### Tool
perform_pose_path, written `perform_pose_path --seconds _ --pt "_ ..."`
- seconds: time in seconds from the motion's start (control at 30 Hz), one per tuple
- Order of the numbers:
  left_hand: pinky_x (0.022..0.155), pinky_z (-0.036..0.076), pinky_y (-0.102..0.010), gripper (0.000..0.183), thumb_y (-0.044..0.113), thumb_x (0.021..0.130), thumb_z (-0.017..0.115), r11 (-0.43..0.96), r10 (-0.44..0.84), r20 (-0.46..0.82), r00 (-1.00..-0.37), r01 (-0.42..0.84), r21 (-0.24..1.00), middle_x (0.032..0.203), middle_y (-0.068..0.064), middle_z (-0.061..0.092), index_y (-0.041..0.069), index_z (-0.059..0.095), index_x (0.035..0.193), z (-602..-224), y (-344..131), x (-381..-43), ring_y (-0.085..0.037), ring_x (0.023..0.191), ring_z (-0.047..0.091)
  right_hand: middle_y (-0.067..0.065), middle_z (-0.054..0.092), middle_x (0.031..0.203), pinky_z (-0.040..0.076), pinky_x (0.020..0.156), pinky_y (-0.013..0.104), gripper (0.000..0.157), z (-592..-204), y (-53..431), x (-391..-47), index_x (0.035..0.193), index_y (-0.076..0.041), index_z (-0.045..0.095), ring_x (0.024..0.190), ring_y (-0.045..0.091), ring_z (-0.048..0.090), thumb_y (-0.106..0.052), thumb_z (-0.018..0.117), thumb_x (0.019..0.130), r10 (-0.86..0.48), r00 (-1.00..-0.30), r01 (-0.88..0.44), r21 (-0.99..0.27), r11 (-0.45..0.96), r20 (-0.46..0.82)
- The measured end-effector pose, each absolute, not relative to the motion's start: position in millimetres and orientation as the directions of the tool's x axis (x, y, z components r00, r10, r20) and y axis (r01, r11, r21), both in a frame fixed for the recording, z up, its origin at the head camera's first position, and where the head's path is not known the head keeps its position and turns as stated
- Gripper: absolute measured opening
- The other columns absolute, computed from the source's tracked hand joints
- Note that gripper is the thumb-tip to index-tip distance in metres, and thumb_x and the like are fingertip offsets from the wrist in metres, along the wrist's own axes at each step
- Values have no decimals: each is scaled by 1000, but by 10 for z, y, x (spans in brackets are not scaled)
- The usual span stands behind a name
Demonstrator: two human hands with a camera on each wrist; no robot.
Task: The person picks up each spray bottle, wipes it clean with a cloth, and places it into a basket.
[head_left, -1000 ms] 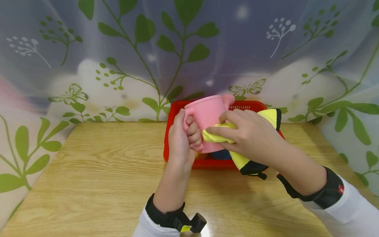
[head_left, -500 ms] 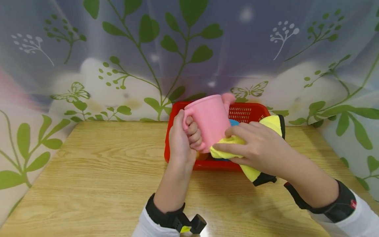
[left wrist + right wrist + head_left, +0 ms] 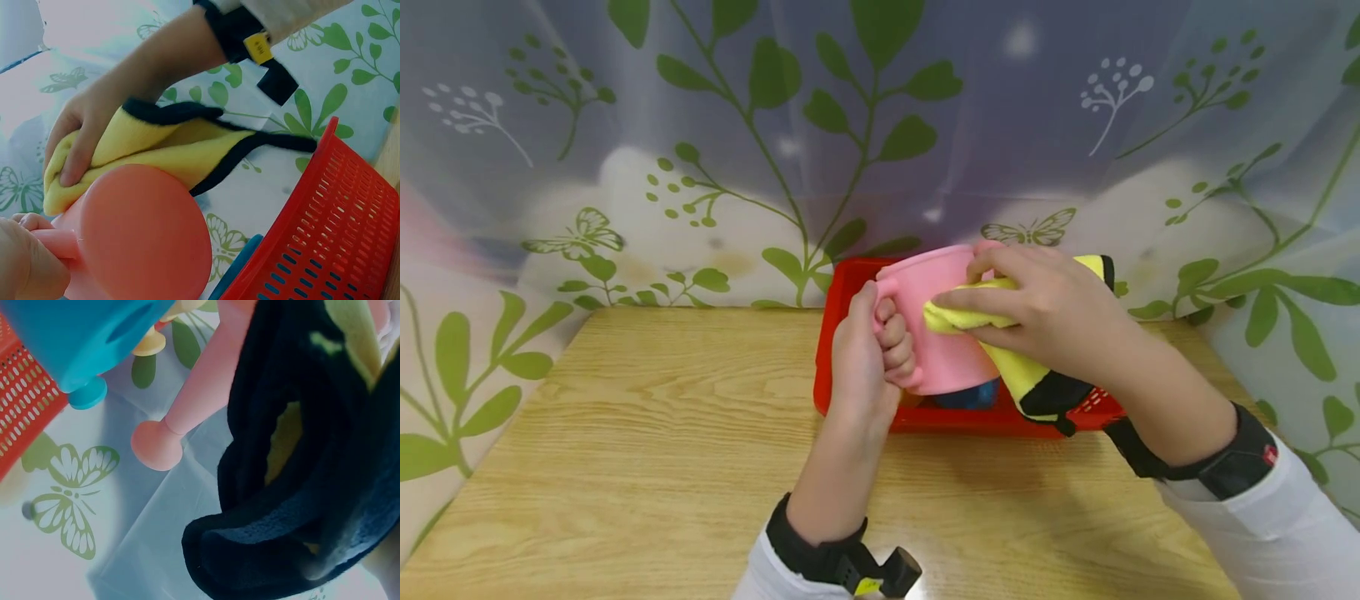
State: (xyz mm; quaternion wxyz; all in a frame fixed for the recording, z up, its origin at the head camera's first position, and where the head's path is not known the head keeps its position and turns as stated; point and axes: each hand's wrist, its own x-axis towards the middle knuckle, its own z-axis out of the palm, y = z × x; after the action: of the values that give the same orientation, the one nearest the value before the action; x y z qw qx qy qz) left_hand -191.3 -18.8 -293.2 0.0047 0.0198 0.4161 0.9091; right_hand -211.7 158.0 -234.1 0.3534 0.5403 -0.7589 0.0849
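Observation:
A pink toy watering can [image 3: 951, 358] is held up over the red basket, its flat base [image 3: 147, 237] facing the left wrist camera. My left hand [image 3: 868, 358] grips it by the handle, fingers curled through the loop. My right hand [image 3: 1052, 312] pinches a folded yellow cloth [image 3: 970, 308] with black edging and presses it on the can's side near the spout. Much of the spout is hidden in the head view; in the right wrist view the spout [image 3: 203, 378] ends in a round head [image 3: 157, 447].
The red perforated basket [image 3: 829, 350] stands at the back of the wooden table [image 3: 685, 433], against a leaf-patterned curtain [image 3: 715, 192]. Inside it lie a blue plastic item [image 3: 87, 337] with a knob-like end and a yellow one [image 3: 149, 342].
The right hand slid the cloth down towards the can's base, then back up its side near the spout. The left hand keeps its grip, with the can shifted slightly right.

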Motion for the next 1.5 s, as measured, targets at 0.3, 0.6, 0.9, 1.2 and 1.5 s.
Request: perform_pose_path --seconds 0.3,0.6,0.9,1.2,1.5 --pt "40 8 -24 39 38 94 39 -665 30 30 -999 2 747 49 6 19 17 33 62 -2930 -195 -1901 -11 40 11 12 57 88 35 51 32 30 -2240 1460 -2252 106 -16 65 63 23 46 -16 71 77 -703 -227 -832 241 500 674" --pt "39 9 -23 38 38 94 39 -666 31 48 -998 15 746 49 6 20 17 34 63 -2895 -184 -1897 -11 40 12 13 57 84 37 52 34 26 -2241 1421 -2270 106 -16 66 65 25 48 -21 68 81 -602 -301 -770 185 611 739" --pt "40 7 -24 39 38 94 38 -665 50 58 -997 10 747 49 6 18 18 33 62 -2871 -177 -1893 -11 40 11 12 57 84 37 53 33 26 -2229 1439 -2254 107 -17 66 66 24 48 -22 68 81 -573 -315 -761 159 628 757" --pt "40 7 -23 39 36 95 37 -696 46 35 -998 -7 718 47 8 20 18 34 60 -2881 -202 -1896 -10 40 11 11 56 83 40 53 32 30 -2297 1498 -2249 102 -15 67 66 22 48 -16 75 73 -651 -236 -835 192 516 721" --pt "39 9 -22 39 36 95 38 -701 43 39 -998 -3 713 45 9 24 18 34 61 -2883 -231 -1881 -10 40 11 12 57 90 42 59 36 36 -2429 1568 -2130 104 -17 67 69 25 49 -13 76 69 -716 -177 -882 213 420 676"
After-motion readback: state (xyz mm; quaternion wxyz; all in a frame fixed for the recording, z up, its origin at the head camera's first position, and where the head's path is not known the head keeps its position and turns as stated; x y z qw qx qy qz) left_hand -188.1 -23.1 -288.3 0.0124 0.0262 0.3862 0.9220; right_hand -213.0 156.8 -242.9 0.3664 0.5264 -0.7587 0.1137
